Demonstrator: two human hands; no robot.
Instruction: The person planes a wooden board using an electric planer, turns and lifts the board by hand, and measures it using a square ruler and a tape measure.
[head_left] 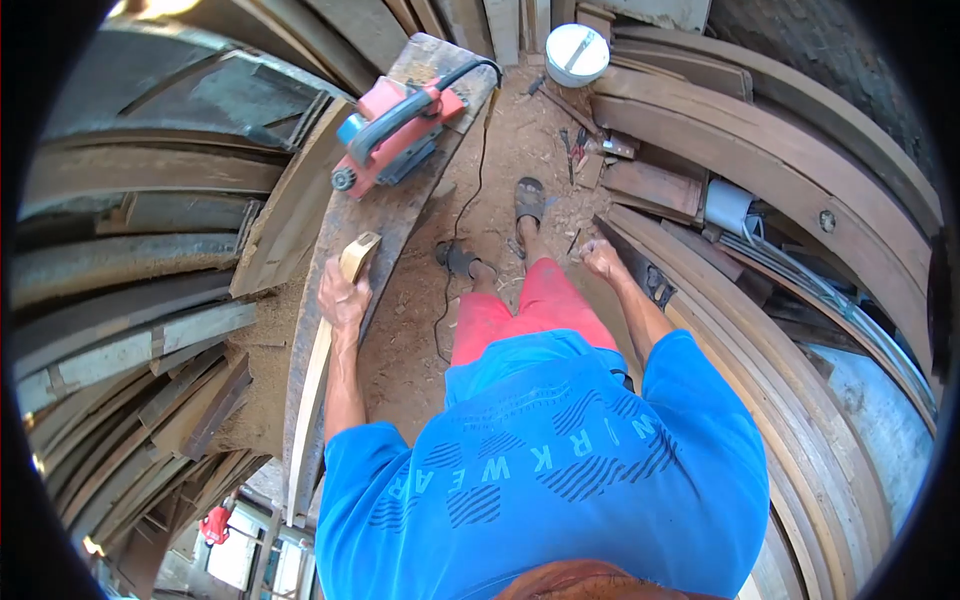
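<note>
Red electric planer: cord near your left sandal may snag, toppling it. Left hand clamps wood strip; right hand apart.

Bench: bare surface between the red power tool and the wooden block; the tool blocks most of the width beyond.
Floor: open beside the bench, crossed by a cord, with sandaled feet in the middle.
Far floor: hammer, pliers and bucket crowd the right.
Sides: left boards and right boards hem in the passage.
</note>
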